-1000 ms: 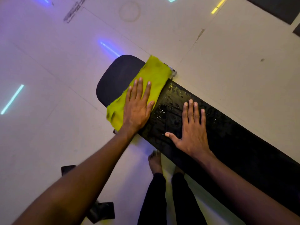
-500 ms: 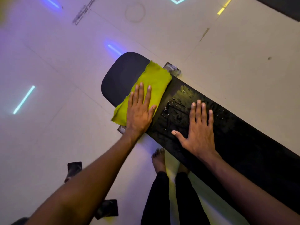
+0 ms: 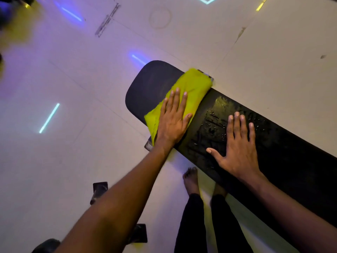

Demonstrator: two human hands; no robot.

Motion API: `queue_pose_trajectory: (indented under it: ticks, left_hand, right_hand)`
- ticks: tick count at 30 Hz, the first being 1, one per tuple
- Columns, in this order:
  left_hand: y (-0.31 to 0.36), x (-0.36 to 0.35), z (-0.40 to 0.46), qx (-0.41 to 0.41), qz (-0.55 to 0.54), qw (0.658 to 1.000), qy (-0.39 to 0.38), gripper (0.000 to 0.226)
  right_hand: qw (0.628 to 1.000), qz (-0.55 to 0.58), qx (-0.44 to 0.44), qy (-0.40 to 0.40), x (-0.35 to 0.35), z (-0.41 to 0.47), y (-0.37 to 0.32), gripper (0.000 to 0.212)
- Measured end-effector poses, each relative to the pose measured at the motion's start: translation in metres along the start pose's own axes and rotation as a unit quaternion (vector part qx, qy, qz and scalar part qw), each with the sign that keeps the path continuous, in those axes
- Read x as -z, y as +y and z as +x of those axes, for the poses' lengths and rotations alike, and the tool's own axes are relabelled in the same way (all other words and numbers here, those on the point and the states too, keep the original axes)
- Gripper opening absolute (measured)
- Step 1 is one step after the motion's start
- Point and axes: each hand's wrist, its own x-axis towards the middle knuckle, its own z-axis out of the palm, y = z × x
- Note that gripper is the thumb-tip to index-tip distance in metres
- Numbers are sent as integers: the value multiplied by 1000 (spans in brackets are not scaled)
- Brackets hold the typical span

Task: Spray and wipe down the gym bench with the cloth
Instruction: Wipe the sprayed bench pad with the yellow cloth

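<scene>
A long black gym bench [image 3: 284, 143] runs from the lower right to the middle, ending in a rounded dark seat pad [image 3: 149, 84]. A yellow-green cloth [image 3: 193, 84] lies folded across the gap between the two pads. My left hand [image 3: 173, 121] presses flat on the cloth's near half, fingers together. My right hand [image 3: 237, 148] rests flat on the long pad with fingers spread, holding nothing. Spray droplets and wet streaks glisten on the pad between and around the two hands.
Pale tiled floor with blue, cyan and yellow light reflections surrounds the bench. My bare feet [image 3: 191, 179] and dark trouser legs stand beside the bench's near edge. Black bench feet [image 3: 99, 190] sit on the floor at lower left. A metal bracket [image 3: 207, 75] shows beside the cloth.
My left hand has slid the cloth slightly across the pad joint, its far end now reaching the metal bracket. My right hand stays planted on the wet pad. The camera has tilted a little.
</scene>
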Motion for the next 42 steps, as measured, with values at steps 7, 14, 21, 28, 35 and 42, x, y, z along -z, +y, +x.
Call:
queue_pose_trajectory:
  ticks: [7, 14, 21, 28, 35, 42]
  left_hand:
    - [62, -16, -32, -102, -9, 994, -38, 70]
    - [26, -2, -3, -71, 13, 997, -28, 68]
    - [75, -13, -51, -34, -12, 998, -60, 75]
    - [33, -2, 15, -75, 28, 996, -29, 70]
    - [88, -19, -71, -50, -14, 997, -53, 73]
    - [78, -5, 22, -204, 31, 977, -48, 65]
  right_hand:
    - [1000, 18, -9, 11, -5, -12, 7, 120]
    - [1000, 10, -21, 12, -7, -31, 24, 118]
    - [1000, -2, -23, -7, -5, -41, 25, 118]
    - [1000, -11, -18, -2, -8, -42, 26, 118]
    - [1000, 4, -30, -7, -6, -50, 29, 115]
    - [999, 14, -51, 13, -16, -76, 49, 106]
